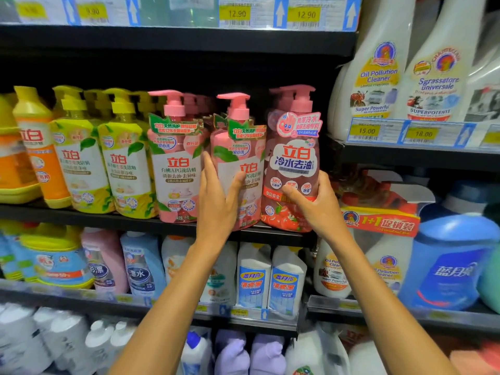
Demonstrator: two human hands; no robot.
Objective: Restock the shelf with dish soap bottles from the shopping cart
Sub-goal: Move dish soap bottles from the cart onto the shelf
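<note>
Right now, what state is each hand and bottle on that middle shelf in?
middle pink bottle: held, upright, base at the shelf edge.
red bottle: held, upright, pump cap on.
left pink bottle: upright on the shelf, untouched.
yellow bottles: upright, untouched.
left hand: grips the middle pink bottle, thumb on its label.
right hand: grips the red bottle low down.

Single head-worn view, taken at close range.
The wide-angle camera was directed forward, facing the shelf front-on, with its middle tier centred in frame.
</note>
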